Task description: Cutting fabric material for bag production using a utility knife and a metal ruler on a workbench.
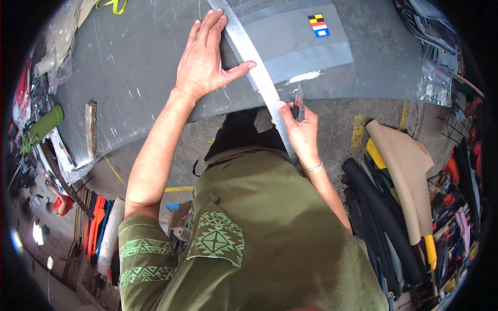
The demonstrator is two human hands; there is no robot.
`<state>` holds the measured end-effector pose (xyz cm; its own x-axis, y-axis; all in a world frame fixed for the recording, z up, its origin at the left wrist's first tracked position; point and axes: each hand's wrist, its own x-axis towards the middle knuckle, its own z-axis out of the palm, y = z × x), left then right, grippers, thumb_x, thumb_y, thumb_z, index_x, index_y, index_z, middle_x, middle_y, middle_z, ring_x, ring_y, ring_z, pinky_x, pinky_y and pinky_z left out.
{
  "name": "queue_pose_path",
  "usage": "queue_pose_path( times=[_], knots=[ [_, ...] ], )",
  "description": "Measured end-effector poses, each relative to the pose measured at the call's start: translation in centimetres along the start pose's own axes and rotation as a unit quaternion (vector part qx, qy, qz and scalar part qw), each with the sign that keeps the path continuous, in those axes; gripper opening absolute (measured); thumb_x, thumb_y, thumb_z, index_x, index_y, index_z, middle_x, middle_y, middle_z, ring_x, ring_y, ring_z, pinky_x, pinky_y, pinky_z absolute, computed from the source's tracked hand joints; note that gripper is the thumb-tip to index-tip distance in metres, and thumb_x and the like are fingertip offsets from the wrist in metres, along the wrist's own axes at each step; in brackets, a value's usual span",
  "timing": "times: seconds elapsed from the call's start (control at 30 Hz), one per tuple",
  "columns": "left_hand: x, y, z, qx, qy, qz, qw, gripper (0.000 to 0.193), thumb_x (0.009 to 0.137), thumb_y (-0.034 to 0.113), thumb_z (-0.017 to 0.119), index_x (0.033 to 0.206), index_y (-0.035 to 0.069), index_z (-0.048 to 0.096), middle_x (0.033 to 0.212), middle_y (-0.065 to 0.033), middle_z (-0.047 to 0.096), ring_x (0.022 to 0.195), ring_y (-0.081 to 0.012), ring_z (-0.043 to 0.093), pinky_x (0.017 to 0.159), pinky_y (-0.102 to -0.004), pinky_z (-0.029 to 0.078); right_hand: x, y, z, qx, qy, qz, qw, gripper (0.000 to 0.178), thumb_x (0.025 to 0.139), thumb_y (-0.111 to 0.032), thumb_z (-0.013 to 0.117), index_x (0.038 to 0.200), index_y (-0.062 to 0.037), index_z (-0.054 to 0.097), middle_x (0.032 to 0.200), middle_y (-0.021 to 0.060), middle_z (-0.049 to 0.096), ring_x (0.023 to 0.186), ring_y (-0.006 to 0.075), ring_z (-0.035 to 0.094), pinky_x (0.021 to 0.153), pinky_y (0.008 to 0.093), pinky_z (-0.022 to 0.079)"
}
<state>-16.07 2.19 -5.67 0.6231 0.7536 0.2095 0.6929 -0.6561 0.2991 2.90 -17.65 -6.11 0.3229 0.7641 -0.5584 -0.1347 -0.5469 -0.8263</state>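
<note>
A long metal ruler (251,54) runs slantwise across grey fabric pieces (290,31) and sticks out past the near table edge toward my body. My left hand (204,65) lies flat with fingers stretched, its fingertips and thumb on the ruler. Beside the ruler's near part, past the table edge, my right hand (302,127) is closed around a small black-and-red cutter (297,108). The right thumb rests against the ruler's edge. A patch of coloured flag-like squares (319,26) lies on the fabric, right of the ruler.
The dark, scratched table (129,67) curves across the top. On it are a yellow measuring tape (111,5), a worn rod (91,129) and plastic-wrapped dark material (436,72). Fabric rolls (399,176) stand right. More rolls (98,225) and a person in red (62,203) are lower left.
</note>
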Motion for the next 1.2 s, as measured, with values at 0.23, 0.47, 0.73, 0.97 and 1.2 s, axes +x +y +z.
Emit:
queue_pose_path(
  times=[0.23,0.47,0.73,0.97,1.2],
  knots=[
    [0.0,0.0,0.2,0.003,-0.003,-0.002,1.0,0.114,0.072,0.074,0.079,0.147,-0.005,0.045,0.152,-0.0206,0.046,0.147,-0.0325,0.041,0.126,-0.0532,0.027,0.0,0.2,0.1,0.022,0.002,0.005,1.0,0.022,0.098,-0.021,0.074,0.098,0.0016,0.074,0.073,0.0053,0.073,0.063,0.0094,0.068,0.059,0.0263,0.054],
    [0.0,0.0,0.2,-0.002,-0.003,-0.003,1.0,0.114,0.072,0.075,0.078,0.147,-0.005,0.045,0.154,-0.0202,0.046,0.148,-0.0322,0.04,0.126,-0.0533,0.026,-0.1,-0.3,0.0,0.013,-0.003,0.017,1.0,0.025,0.098,-0.022,0.075,0.093,0.0018,0.072,0.076,0.0061,0.072,0.067,0.0137,0.071,0.061,0.028,0.054],
    [-0.1,-0.3,0.4,0.005,-0.015,-0.01,1.0,0.12,0.071,0.08,0.075,0.15,-0.005,0.043,0.157,-0.019,0.043,0.151,-0.031,0.036,0.128,-0.0531,0.023,-0.1,0.2,0.2,0.024,0.007,0.001,1.0,0.023,0.098,-0.021,0.075,0.097,0.0013,0.074,0.073,0.0048,0.073,0.064,0.0093,0.069,0.059,0.026,0.054],
    [0.1,-0.8,1.0,-0.05,-0.063,-0.03,0.996,0.116,0.07,0.061,0.082,0.15,-0.008,0.036,0.155,-0.0291,0.039,0.149,-0.0427,0.033,0.126,-0.0545,0.023,-0.1,-0.3,0.2,0.016,0.004,0.012,1.0,0.022,0.098,-0.021,0.074,0.098,0.001,0.075,0.073,0.0049,0.073,0.063,0.0089,0.068,0.058,0.0256,0.053],
    [0.9,1.1,-1.4,0.029,-0.134,-0.056,0.989,0.075,0.093,0.039,0.066,0.148,-0.007,0.042,0.154,-0.0267,0.042,0.148,-0.0407,0.037,0.126,-0.0527,0.023,0.0,-0.5,-0.1,0.002,-0.006,0.022,1.0,0.026,0.097,-0.025,0.076,0.094,0.0002,0.074,0.075,0.0056,0.072,0.068,0.0117,0.07,0.062,0.0267,0.053]
  ],
)
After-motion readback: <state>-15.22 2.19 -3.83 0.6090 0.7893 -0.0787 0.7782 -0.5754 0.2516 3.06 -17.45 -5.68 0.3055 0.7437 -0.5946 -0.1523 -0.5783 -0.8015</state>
